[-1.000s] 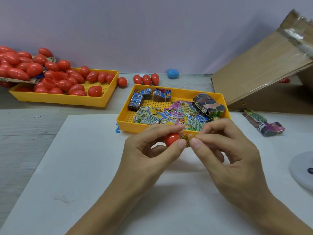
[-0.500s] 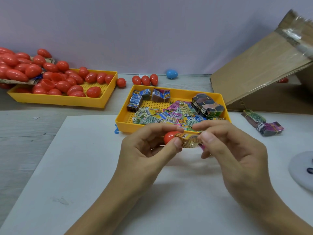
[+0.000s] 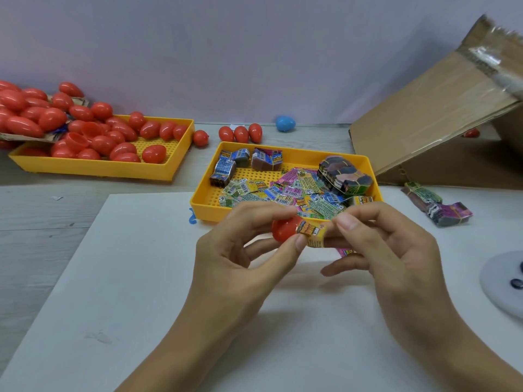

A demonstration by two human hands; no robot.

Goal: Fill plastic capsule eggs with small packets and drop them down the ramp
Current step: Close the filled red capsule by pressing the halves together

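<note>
A small hand-packing workstation: yellow sorting trays (image 3: 181,168), heaps of red capsule eggs (image 3: 85,128), cardboard ramp (image 3: 430,114).

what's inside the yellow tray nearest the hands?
The near yellow tray holds loose printed packets and banded packet bundles at the back. The hands cover its front rim and the packets there.

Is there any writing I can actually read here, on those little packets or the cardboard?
"6": a large digit on a loose packet in the yellow tray.
Packet between the hands: bold lettering, too blurred to read.
Bundled packets: print and barcodes, unreadable.
Cardboard ramp: no text.
</note>
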